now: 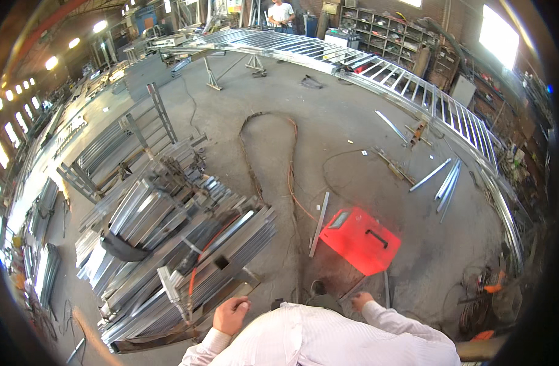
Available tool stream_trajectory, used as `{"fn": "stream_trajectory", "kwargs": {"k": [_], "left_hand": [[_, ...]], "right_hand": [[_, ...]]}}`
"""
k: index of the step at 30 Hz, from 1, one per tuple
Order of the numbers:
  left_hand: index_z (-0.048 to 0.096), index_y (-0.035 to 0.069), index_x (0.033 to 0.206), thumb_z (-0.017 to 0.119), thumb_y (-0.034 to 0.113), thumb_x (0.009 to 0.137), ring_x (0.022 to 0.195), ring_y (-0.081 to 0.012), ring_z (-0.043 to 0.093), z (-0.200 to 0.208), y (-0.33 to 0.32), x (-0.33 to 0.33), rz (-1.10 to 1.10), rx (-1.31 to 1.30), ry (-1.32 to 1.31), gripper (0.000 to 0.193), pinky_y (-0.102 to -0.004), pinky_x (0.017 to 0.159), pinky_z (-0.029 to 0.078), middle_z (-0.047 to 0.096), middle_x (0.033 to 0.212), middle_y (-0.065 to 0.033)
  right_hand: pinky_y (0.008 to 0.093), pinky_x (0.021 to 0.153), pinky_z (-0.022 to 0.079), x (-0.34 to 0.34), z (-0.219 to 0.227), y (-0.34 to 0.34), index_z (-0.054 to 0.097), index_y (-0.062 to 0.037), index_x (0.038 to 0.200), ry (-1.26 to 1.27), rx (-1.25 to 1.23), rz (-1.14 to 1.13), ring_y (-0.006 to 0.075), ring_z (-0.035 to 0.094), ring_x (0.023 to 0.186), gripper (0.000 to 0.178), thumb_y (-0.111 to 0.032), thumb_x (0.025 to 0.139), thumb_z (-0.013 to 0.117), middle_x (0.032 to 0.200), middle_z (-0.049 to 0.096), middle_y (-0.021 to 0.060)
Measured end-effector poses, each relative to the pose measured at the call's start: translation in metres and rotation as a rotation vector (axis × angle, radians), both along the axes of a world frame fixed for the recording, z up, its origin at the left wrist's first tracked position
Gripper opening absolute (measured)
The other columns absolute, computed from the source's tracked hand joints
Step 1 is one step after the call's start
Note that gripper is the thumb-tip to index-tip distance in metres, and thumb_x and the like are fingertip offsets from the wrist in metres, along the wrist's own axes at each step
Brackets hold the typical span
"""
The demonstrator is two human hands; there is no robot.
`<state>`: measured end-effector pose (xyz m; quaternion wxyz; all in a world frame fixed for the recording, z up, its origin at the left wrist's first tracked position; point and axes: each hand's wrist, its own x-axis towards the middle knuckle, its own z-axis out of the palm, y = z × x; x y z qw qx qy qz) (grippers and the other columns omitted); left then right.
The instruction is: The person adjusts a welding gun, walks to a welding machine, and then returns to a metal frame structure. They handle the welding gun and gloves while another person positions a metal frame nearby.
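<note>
My left hand [232, 314] hangs beside the near end of a stack of long metal profiles [237, 244], its fingers curled in with nothing seen in them. On my other side, my right hand [362, 301] is low by my body, its fingers bent inward; I see no object in it. Ahead of that hand a red box-shaped machine [359, 241] with a black handle [377, 238] stands on the floor. An orange cable [291, 177] runs across the floor towards it. A thin metal strip [319, 224] lies along its left side.
A long ladder-like metal frame [407, 88] curves across the far side on stands [212, 74]. Loose tubes [448, 186] lie on the right. Upright metal frames [160, 113] stand behind the stack. A person [281, 14] is at the back, near shelves [383, 36].
</note>
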<state>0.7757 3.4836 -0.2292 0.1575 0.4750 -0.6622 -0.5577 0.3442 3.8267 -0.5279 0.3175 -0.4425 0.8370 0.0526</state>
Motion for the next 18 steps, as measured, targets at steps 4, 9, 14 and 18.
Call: {"fn": "stream_trajectory", "kwargs": {"k": [4,9,14,18], "left_hand": [[0.073,-0.009,0.124,0.065,0.014,0.102,0.095,-0.0205,0.079,0.015,-0.007,-0.084,0.224,0.118,0.065,0.032,-0.0342,0.088,0.061,0.081,0.105,-0.0153],[0.073,-0.011,0.120,0.064,0.013,0.102,0.093,-0.0205,0.079,0.047,-0.015,-0.137,0.279,0.032,-0.070,0.031,-0.0342,0.086,0.061,0.081,0.102,-0.0155],[0.075,-0.008,0.117,0.066,0.016,0.103,0.091,-0.0207,0.080,0.048,-0.035,-0.164,0.325,-0.040,-0.093,0.029,-0.0348,0.083,0.062,0.082,0.102,-0.0156],[0.074,-0.007,0.111,0.065,0.013,0.103,0.083,-0.0222,0.079,0.050,-0.061,-0.171,0.390,-0.224,-0.010,0.024,-0.0360,0.077,0.063,0.080,0.096,-0.0155]], "right_hand": [[0.0415,0.080,0.062,-0.139,0.054,-0.130,0.079,-0.0049,0.115,-0.183,-0.316,-0.473,0.0272,0.080,0.083,0.031,-0.026,0.095,0.068,0.099,0.082,0.0155],[0.0391,0.078,0.061,-0.212,0.131,-0.245,0.077,-0.0012,0.119,-0.421,-0.443,-0.592,0.0247,0.080,0.079,0.033,-0.023,0.096,0.069,0.097,0.081,0.0170],[0.0370,0.078,0.061,-0.193,0.169,-0.342,0.075,0.0015,0.121,-0.605,-0.525,-0.408,0.0224,0.079,0.081,0.031,-0.019,0.099,0.067,0.103,0.081,0.0160],[0.0349,0.082,0.060,-0.145,0.214,-0.426,0.069,0.0022,0.131,-0.786,-0.454,-0.328,0.0183,0.078,0.088,0.037,-0.021,0.102,0.065,0.109,0.080,0.0114]]}}
